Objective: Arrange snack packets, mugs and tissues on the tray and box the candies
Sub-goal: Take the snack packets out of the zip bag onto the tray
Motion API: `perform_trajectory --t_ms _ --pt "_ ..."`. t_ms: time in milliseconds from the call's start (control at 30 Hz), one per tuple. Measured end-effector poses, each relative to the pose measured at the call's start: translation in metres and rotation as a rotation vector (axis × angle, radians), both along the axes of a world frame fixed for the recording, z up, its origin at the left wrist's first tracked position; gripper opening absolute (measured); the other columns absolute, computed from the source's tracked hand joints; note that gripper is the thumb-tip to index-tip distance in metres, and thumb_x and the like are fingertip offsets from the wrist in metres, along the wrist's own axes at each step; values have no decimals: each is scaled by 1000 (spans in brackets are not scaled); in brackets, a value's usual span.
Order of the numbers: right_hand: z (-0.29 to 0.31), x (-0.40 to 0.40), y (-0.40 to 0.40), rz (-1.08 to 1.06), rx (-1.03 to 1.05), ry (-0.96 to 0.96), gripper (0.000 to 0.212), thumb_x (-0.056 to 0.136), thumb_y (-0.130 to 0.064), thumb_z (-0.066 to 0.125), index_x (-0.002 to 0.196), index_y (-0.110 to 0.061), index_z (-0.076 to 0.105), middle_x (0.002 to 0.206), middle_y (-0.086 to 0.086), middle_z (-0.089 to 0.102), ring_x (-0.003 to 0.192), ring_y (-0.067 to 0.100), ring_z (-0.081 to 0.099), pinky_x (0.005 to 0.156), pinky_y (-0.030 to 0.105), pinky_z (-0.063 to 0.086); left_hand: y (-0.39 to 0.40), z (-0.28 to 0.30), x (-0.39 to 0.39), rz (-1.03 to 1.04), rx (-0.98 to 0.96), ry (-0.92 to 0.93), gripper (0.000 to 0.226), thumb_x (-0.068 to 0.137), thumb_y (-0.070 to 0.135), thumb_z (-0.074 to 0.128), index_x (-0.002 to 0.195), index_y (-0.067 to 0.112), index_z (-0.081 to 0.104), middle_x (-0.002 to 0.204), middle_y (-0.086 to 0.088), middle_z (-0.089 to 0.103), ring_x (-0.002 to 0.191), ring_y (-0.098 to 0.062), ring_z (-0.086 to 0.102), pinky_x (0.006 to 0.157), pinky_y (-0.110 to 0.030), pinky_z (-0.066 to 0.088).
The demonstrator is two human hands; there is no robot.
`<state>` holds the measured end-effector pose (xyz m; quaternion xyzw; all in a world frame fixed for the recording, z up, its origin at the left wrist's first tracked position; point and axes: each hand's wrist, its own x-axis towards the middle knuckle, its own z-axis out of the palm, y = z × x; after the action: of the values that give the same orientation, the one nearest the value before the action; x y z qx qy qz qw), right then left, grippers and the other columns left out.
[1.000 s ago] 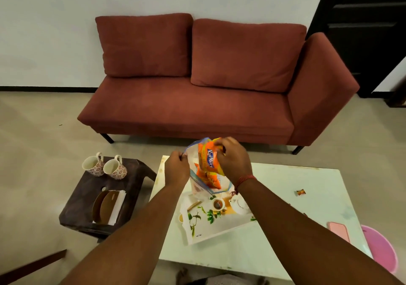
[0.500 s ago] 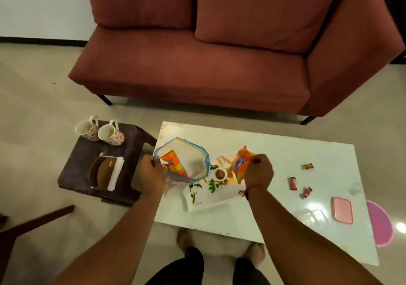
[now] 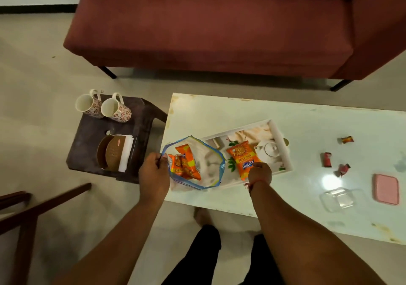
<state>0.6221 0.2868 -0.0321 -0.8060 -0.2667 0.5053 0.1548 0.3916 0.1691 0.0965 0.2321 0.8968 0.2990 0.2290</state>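
At frame centre, the right hand (image 3: pixel 259 172) pinched an orange snack packet (image 3: pixel 242 158) lying on the tray (image 3: pixel 283 146). Left of it, the left hand (image 3: pixel 153 172) pinched the rim of a clear zip bag (image 3: pixel 208 163) holding more packets.

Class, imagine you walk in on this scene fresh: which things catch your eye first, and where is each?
The bright orange snack packet lies on the white tray, gripped at its near end by the right hand. Left of it, the left hand holds open a clear zip bag with more orange packets inside. Behind the table, a large red sofa fills the background.
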Motion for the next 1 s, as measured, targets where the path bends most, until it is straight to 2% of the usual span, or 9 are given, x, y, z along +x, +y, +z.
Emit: perform_trajectory --t_ms 133,267,333,433,567,667,833,933,1000 --pt "45 3 0 37 330 -51 25 84 -1 46 92 -18 63 101 6 67 99 27 61 78 28 41 17 9 19 -92 7 -7 21 100 25 50 85 12 56 78 2 60 73 -13 58 61 -30 48" --pt "107 0 -2 497 702 86 17 77 -4 52 81 -19 58 83 -4 61 81 14 56 73 26 43 41 28 53 -171 24 17 22 100 23 49 79 14 53 69 11 54 65 -4 52 52 -19 34" --pt "127 -1 2 835 672 87 21 80 -1 53 87 -17 65 91 1 65 88 18 60 76 26 42 53 40 74 -203 51 0 23 100 26 48 77 21 51 69 13 55 65 -2 54 51 -13 33" --pt "145 8 17 1220 381 -55 37 91 -10 53 128 -15 59 131 15 51 114 32 56 95 33 44 67 64 108 -280 115 12 23 101 30 48 78 24 50 69 13 56 66 -3 55 54 -13 36" --pt "169 35 56 1248 199 -243 64 93 -27 56 150 -24 28 156 14 18 129 36 48 102 42 41 85 94 148 -365 175 63 22 101 32 48 80 25 51 70 14 57 67 -5 57 55 -16 45" --pt "187 50 88 1279 285 -287 54 95 -33 51 145 -18 37 149 13 33 126 34 50 105 42 42 98 110 170 -387 198 90 22 101 34 46 83 23 53 72 15 57 68 -7 58 56 -20 49" --pt "208 63 105 1416 491 -409 35 97 -28 48 127 -12 58 128 14 55 113 32 57 92 37 46 110 121 184 -294 199 86 22 101 38 43 85 25 51 75 19 55 68 -2 58 48 -7 41" --pt "220 65 95 1333 763 -422 23 96 -21 50 111 -15 67 113 10 64 99 27 62 82 32 47 108 116 178 -199 207 53 22 101 38 43 82 28 48 76 20 55 68 -1 59 46 -6 41" --pt "231 64 86 1237 943 -344 19 96 -19 51 104 -13 67 108 9 65 96 26 61 79 30 47 104 109 170 -140 223 42 24 101 38 44 79 28 47 79 13 61 71 -4 63 53 -16 51"
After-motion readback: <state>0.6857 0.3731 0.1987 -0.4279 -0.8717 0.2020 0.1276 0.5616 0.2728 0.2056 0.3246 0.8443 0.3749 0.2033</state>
